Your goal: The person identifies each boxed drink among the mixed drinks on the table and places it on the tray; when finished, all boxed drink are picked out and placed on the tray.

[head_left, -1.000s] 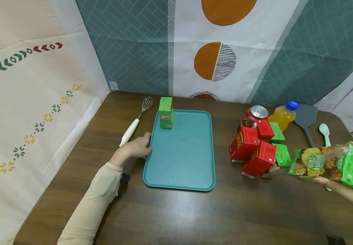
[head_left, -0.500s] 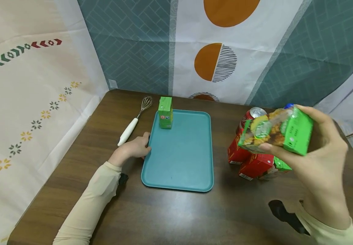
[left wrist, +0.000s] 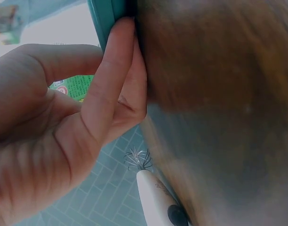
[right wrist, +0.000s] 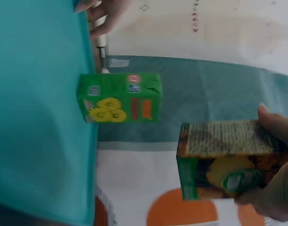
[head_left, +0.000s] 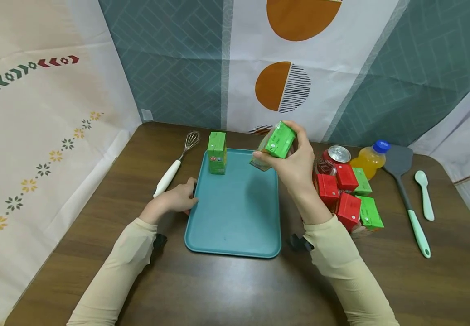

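A teal tray [head_left: 235, 213] lies on the wooden table in the head view. My left hand [head_left: 175, 198] pinches its left rim [left wrist: 105, 21] between thumb and fingers. Above the tray's back right part, my right hand [head_left: 296, 163] holds a green drink carton [head_left: 280, 139] tilted in the air, thumb on one side and fingers on the other. In the right wrist view that carton [right wrist: 224, 160] shows a printed text panel and a fruit picture. Another green drink carton [head_left: 217, 154], with yellow flowers on one side, stands upright in the tray's back left corner.
Right of the tray cluster several red cartons [head_left: 348, 209], green cartons [head_left: 369, 213], a soda can [head_left: 336, 156] and an orange juice bottle [head_left: 369, 159]. Farther right lie a spatula [head_left: 404, 190] and a spoon [head_left: 424, 192]. A whisk [head_left: 171, 174] lies left of the tray.
My right hand has carried the green drink carton leftward from the far right, past the clustered drinks, to above the tray. My left hand stays at the tray's rim.
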Demonstrator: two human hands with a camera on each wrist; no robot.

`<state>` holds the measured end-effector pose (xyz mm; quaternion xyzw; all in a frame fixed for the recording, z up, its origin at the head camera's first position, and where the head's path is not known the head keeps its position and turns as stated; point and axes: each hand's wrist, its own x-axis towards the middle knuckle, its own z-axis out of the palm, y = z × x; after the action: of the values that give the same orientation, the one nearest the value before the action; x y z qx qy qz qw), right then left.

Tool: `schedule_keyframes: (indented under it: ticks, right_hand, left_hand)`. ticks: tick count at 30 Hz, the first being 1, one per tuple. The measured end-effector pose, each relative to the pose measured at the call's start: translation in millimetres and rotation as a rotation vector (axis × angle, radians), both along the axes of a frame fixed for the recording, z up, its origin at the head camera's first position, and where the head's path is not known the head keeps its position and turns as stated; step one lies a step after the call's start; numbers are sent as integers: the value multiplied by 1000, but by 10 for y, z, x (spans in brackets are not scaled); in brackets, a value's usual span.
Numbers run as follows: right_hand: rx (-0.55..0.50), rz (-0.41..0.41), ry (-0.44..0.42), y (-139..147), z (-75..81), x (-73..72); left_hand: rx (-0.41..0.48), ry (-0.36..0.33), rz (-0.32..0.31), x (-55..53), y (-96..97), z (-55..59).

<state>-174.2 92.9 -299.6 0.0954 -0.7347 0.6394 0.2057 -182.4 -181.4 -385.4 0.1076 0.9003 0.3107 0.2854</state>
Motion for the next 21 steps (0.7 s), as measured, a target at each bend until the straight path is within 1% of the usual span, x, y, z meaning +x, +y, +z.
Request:
schedule_keyframes:
  ticks: [3, 5, 7, 10, 14, 17, 21]
  right_hand:
    - [-2, -31, -64, -60, -94, -128]
    - [12, -42, -131, -100, -122, -202]
    - [41, -32, -192, -149, -150, -286]
    - [117, -11, -293, -246, -227, -421]
    - [205, 54, -391, -376, -380, -584]
    - [249, 108, -434, -443, -480, -684]
    - [316, 166, -472, -480, -570, -766]
  left_hand:
    - [-5, 5, -8, 8, 4, -1]
    - [-14, 7, -16, 11, 3, 9]
    - [-20, 13, -21, 10, -1, 23]
    - [-26, 11, -23, 3, -14, 33]
    - [-32, 8, -11, -2, -18, 41]
    - [-33, 14, -8, -1, -3, 38]
    - [-37, 21, -9, 1, 11, 17]
